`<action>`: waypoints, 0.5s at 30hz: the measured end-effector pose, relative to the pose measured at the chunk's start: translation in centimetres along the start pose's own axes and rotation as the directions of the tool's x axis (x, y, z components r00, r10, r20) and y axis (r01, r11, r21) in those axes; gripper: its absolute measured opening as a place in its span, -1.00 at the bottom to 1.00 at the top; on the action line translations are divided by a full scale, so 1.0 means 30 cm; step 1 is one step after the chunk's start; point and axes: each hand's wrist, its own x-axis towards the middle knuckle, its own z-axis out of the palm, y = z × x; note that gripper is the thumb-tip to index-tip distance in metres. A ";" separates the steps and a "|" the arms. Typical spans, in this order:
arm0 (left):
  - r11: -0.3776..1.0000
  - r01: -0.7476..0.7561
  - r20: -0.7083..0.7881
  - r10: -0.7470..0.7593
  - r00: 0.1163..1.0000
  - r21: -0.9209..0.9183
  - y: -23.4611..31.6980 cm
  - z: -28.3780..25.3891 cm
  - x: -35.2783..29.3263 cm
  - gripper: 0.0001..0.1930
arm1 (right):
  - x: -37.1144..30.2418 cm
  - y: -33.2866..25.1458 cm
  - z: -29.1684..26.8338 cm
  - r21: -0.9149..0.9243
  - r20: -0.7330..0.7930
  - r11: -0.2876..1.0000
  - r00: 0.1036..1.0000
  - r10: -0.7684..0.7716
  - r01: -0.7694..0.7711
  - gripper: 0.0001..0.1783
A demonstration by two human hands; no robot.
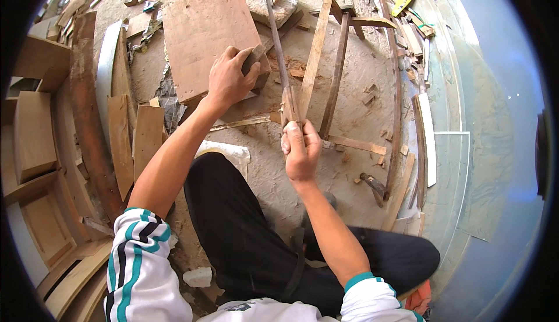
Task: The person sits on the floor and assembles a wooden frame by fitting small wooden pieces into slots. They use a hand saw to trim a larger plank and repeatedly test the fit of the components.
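That board (204, 36) is pinkish brown; on its near side, black trousers (227, 217) and white sleeves (152, 269) striped teal and black.

Right of the board (204, 30), a wooden frame (335, 74) obstructs; farther right, floor (370, 57) offers passage; lower left, planks (120, 141) obstruct.

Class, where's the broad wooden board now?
In the head view, the board is upper left of centre, the left hand over its lower right part.
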 end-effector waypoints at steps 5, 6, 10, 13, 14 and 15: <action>0.999 0.013 0.068 -0.015 0.998 0.040 0.001 -0.016 0.023 -0.53 | 0.003 0.020 -0.018 -0.081 0.013 0.997 1.000 0.009 -0.008 -0.72; 0.998 0.018 0.094 -0.023 0.995 0.053 0.007 -0.021 0.032 -0.52 | 0.006 0.017 -0.021 -0.088 0.016 0.996 1.000 0.008 -0.007 -0.72; 0.990 0.059 0.170 -0.080 0.982 0.125 0.042 -0.033 0.062 -0.50 | 0.027 -0.003 -0.045 -0.123 0.045 0.992 0.999 0.010 -0.004 -0.71; 0.986 0.098 0.157 -0.119 0.980 0.134 0.054 -0.048 0.079 -0.54 | 0.046 -0.009 -0.057 -0.116 0.062 0.993 0.998 0.012 -0.005 -0.71; 0.987 0.140 0.148 -0.150 0.977 0.080 0.053 -0.046 0.088 -0.55 | 0.052 -0.013 -0.059 -0.108 0.065 0.994 0.998 0.012 -0.005 -0.71; 0.983 0.180 0.146 -0.182 0.972 0.028 0.043 -0.038 0.098 -0.57 | 0.057 -0.013 -0.057 -0.104 0.076 0.995 0.997 0.000 0.008 -0.71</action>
